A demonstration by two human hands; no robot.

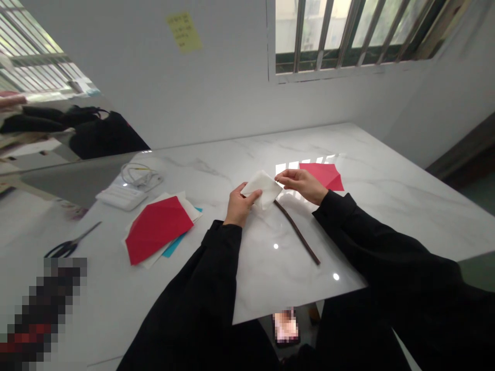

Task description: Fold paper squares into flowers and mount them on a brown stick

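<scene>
Over the middle of the white marble table (371, 170), both my hands hold a folded white paper (263, 188). My left hand (238, 205) pinches its left edge with thumb on top. My right hand (300, 184) pinches its upper right corner. A thin dark brown stick (297, 233) lies on the table just below the paper, running down to the right. A red folded paper (325, 175) lies behind my right hand.
A stack of red, white and blue papers (158, 229) lies to the left. Scissors (69, 244) rest at the far left, with a white flat device (121, 196) and cables (139, 175) behind. A black bag (101, 135) stands at the back left.
</scene>
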